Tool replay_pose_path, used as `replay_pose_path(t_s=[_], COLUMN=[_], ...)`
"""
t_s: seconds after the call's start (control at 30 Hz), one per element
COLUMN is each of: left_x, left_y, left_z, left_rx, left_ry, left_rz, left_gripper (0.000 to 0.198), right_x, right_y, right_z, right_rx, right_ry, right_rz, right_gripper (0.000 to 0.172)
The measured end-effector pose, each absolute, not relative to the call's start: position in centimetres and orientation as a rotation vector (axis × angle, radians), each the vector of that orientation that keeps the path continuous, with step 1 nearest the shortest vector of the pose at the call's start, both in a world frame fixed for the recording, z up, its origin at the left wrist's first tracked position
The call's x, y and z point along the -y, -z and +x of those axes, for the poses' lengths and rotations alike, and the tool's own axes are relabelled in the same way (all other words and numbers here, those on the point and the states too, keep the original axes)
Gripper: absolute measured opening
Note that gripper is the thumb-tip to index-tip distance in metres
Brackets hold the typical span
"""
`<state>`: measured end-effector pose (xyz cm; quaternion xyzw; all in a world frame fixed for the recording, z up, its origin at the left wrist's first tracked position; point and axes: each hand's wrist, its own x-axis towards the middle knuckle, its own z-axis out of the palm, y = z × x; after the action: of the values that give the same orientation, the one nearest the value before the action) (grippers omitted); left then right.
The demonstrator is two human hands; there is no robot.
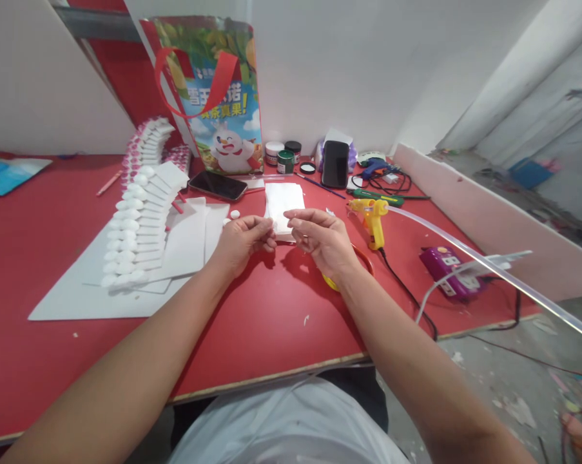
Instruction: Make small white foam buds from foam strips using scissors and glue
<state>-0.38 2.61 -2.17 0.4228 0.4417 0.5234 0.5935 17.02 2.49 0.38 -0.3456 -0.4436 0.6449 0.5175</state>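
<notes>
My left hand is closed in a pinch, thumb against forefinger, above the red table. Facing it, a small gap away, my right hand also has its thumb and forefinger brought together. Whatever sits between the fingertips is too small to make out. Just behind both hands lies a stack of white sheets. Small white discs rest beside my left hand. Under my right wrist, a yellow and orange ring-shaped thing is partly hidden. A yellow glue gun with a long clear glue stick stands to the right.
White spoon-shaped pieces fan out in overlapping rows on grey boards at left. Behind are a phone, a printed bag, paint jars and a dark upright device. A purple box and cables lie right.
</notes>
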Motion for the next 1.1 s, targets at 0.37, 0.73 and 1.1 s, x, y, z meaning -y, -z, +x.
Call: replay_pose_path(t_s=[0.37,0.73,1.1], left_x=[-2.1,-1.2,-1.0], left_y=[1.5,0.7,1.3], left_z=[0.0,0.4,-0.2], left_rx=[-0.926,-1.012,-1.253], left_ry=[-1.220,-1.294,-1.374], left_rz=[1.060,1.302,1.786], left_gripper=[0.040,0.033,0.021], right_x=[-3.2,-3.3,-2.4], right_y=[0.2,0.5,0.9], right_z=[17.5,17.3,16.6], right_rx=[1.014,1.069,1.313], right_ry=[-1.379,-1.253,-1.289], right_rz=[-0.919,-0.913,-0.882], right_gripper=[0.047,0.053,0.026])
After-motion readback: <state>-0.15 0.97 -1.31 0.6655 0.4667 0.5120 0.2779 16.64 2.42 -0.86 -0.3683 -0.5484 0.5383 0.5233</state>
